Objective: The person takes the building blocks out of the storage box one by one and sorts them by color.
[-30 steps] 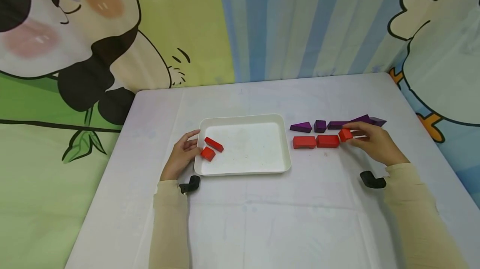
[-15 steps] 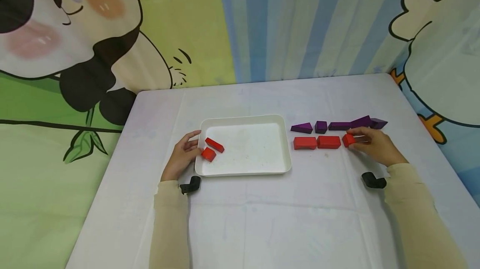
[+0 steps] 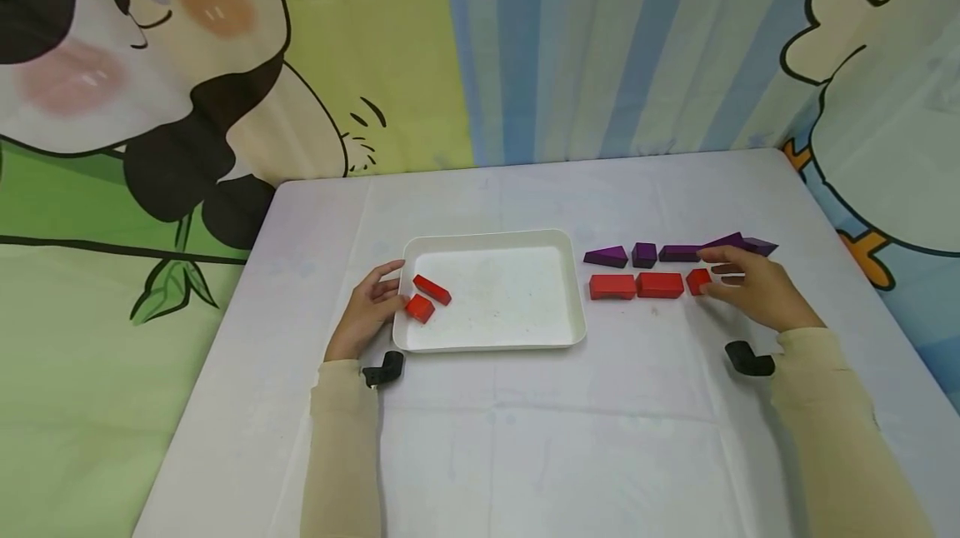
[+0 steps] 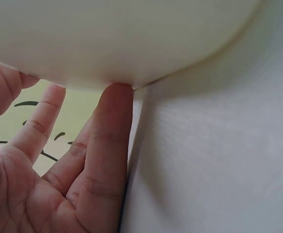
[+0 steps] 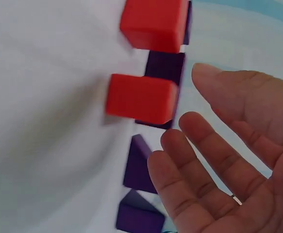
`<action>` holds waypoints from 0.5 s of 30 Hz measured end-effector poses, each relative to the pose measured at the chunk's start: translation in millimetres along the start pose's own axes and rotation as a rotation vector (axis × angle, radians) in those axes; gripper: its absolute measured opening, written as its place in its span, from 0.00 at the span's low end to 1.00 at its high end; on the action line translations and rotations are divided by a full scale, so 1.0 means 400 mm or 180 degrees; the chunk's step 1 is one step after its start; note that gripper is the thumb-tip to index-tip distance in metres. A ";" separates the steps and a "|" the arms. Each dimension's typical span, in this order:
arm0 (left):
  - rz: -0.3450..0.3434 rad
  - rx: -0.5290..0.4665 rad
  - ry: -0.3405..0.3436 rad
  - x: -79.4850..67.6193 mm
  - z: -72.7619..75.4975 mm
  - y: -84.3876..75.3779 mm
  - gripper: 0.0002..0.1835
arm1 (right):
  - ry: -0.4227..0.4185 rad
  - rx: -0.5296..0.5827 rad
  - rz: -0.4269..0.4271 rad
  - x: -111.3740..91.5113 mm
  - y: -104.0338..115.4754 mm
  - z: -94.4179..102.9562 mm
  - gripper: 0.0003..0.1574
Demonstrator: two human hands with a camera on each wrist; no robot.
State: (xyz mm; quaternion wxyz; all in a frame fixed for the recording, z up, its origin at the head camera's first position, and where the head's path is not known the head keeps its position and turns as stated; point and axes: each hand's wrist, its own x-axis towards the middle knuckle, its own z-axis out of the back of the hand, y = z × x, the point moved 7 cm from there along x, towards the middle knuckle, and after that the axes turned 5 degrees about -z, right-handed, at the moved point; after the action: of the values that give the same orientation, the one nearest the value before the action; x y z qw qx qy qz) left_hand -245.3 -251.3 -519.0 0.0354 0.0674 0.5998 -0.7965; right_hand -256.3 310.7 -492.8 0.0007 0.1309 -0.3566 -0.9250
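My left hand (image 3: pixel 365 313) rests at the left edge of a white tray (image 3: pixel 501 346), fingertips and thumb at the rim. In the left wrist view, its fingers (image 4: pixel 105 145) reach up to the underside of the tray's wall. Two red blocks, one long (image 3: pixel 432 289) and one shorter (image 3: pixel 420 309), lie in the tray near that hand. Over on the right, my right hand (image 3: pixel 757 288) is spread beside a small red block (image 3: pixel 698 281). The right wrist view shows a gap between its fingertips and that red block (image 5: pixel 139 98).
Two larger red blocks (image 3: pixel 612 286) continue the small block's row, right of the tray. Behind them runs a row of purple blocks (image 3: pixel 643 255) in several shapes, partly covered by the right hand. A patterned cloth backdrop (image 3: pixel 570 47) rises behind the white table (image 3: pixel 525 446).
My right hand has set the small red block down at the right end of the red row and let go of it. My left hand stays at the tray.
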 end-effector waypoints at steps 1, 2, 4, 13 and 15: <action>-0.0006 -0.0008 0.0005 0.000 0.000 0.001 0.37 | -0.0008 -0.0025 -0.0001 -0.001 0.010 0.001 0.37; -0.0006 -0.0016 0.0006 0.000 0.000 0.001 0.37 | -0.0016 -0.0052 0.0018 -0.002 0.022 0.002 0.37; -0.0007 -0.0028 0.0010 -0.001 0.001 0.003 0.37 | -0.0032 -0.0098 0.0061 -0.002 0.046 0.003 0.37; 0.0015 -0.0054 -0.0014 0.004 0.002 0.008 0.36 | 0.0088 0.0002 0.0384 0.006 0.155 -0.034 0.34; 0.0013 -0.0065 -0.0015 0.005 0.001 0.008 0.36 | 0.0163 0.0040 0.0487 0.008 0.178 -0.050 0.34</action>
State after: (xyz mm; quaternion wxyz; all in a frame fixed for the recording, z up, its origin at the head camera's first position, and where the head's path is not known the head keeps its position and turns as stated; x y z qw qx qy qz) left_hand -246.7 -252.4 -522.1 0.0390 0.0664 0.6077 -0.7904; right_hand -261.2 244.2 -460.9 0.0797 0.1269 -0.3713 -0.9163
